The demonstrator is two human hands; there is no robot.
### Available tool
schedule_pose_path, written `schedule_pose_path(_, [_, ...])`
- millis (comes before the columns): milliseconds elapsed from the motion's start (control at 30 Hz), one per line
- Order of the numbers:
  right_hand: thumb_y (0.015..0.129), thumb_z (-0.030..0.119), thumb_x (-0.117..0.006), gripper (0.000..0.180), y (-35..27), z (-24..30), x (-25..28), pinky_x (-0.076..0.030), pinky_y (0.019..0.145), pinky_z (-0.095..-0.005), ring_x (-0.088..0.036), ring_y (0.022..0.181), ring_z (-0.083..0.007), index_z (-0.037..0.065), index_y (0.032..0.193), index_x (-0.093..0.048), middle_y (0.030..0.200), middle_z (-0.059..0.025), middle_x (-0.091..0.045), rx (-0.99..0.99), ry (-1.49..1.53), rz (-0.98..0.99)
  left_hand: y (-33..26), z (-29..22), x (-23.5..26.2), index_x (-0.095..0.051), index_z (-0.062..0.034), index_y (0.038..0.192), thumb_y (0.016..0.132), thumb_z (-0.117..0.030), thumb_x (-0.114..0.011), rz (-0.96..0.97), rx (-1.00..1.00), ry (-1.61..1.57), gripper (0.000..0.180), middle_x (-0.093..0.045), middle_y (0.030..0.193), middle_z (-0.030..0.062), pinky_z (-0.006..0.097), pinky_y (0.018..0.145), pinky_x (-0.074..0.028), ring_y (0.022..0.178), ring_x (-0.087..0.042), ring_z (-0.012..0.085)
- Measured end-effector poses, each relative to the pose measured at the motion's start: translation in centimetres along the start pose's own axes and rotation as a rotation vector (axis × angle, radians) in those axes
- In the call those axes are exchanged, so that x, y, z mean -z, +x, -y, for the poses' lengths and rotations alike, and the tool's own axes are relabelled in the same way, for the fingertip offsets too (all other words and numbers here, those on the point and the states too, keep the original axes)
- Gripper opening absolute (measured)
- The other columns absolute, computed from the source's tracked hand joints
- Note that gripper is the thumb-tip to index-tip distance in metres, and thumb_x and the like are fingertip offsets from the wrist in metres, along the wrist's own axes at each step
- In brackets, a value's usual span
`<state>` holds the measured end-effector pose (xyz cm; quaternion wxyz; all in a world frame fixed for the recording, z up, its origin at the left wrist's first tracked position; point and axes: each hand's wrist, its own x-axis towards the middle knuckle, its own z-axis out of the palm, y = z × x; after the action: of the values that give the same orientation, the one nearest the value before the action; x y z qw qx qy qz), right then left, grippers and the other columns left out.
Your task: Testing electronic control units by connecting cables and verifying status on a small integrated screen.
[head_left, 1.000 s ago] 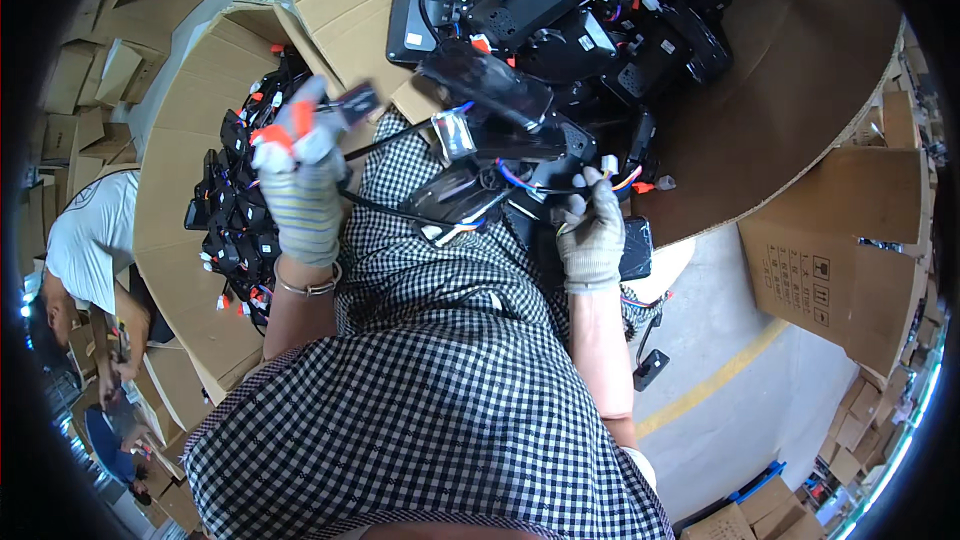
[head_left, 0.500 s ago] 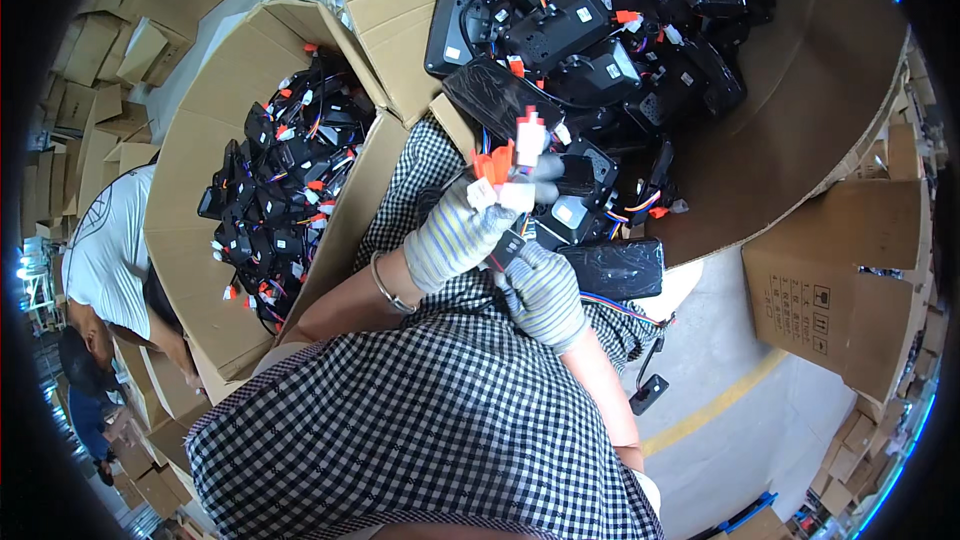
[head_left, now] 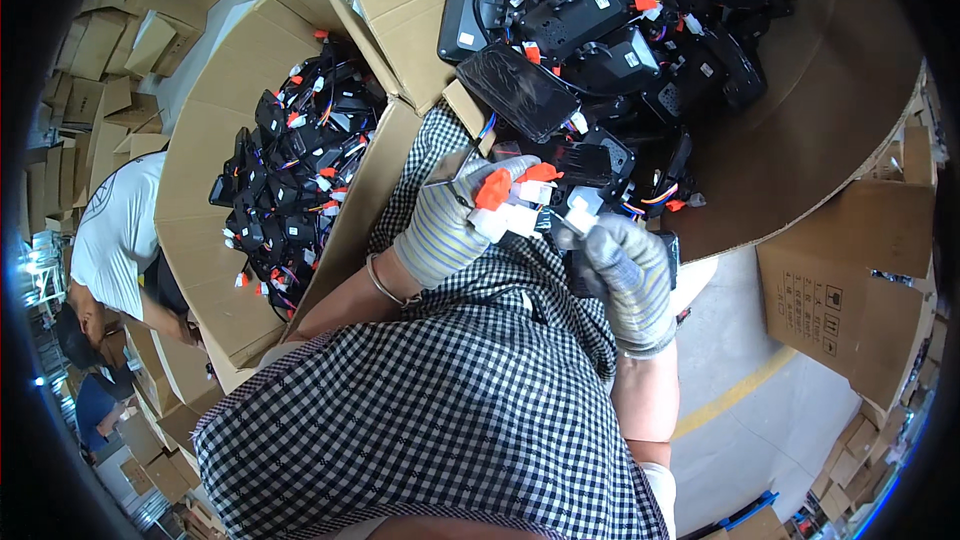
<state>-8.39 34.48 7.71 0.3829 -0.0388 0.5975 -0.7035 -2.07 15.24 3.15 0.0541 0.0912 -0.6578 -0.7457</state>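
My left hand [head_left: 445, 225], in a striped knit glove, is closed around a bunch of white plug connectors [head_left: 508, 220] with orange-red caps [head_left: 494, 190]. Close by on the right, my right hand [head_left: 635, 285], gloved alike, pinches a single white connector [head_left: 581, 216] between thumb and fingers. Whether a wire joins this connector to the bunch is hard to see. Just beyond both hands, black plastic display-like units [head_left: 516, 90] with wires and plugs lie heaped in a large carton. The palms are hidden from view.
The big carton's brown wall [head_left: 830, 100] curves round the right side. A second carton [head_left: 205, 140] at left holds smaller black wired parts [head_left: 290, 190]. Farther left a person in a white shirt [head_left: 120, 230] bends over boxes. A printed carton [head_left: 845, 280] stands at right.
My right hand has moved right, away from the left hand, and now pinches a white connector. The bunch in my left hand has tipped lower and to the right.
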Motion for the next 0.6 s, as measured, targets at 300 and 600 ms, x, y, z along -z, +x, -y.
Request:
schedule_pose_path(300, [0.087,0.033,-0.060,0.037,0.2,-3.2,-0.5,-0.022,0.042,-0.0207,-0.031,0.041,-0.0039,-0.003,0.080,-0.066,0.050,0.0030,-0.045,-0.175,0.262,0.064,-1.4,0.9,2.1,-0.057,-0.0106,0.119,0.069,-0.020,-0.069,0.108,-0.636,1.151,0.052,-0.062,0.084,0.0025,0.031,0.061,-0.049,0.076,-0.062,0.0183])
schedule_pose_path(600, [0.087,0.037,-0.062,0.037,-1.2,-5.4,-0.7,-0.023,0.042,-0.0216,-0.033,0.043,-0.0043,0.002,0.079,-0.066,0.052,0.0035,-0.046,-0.307,0.223,0.110,-2.6,1.0,2.2,-0.063,-0.0115,0.112,0.072,-0.026,-0.067,0.193,-0.545,1.029,0.043,-0.057,0.071,0.0001,0.034,0.063,-0.046,0.064,-0.057,0.0199])
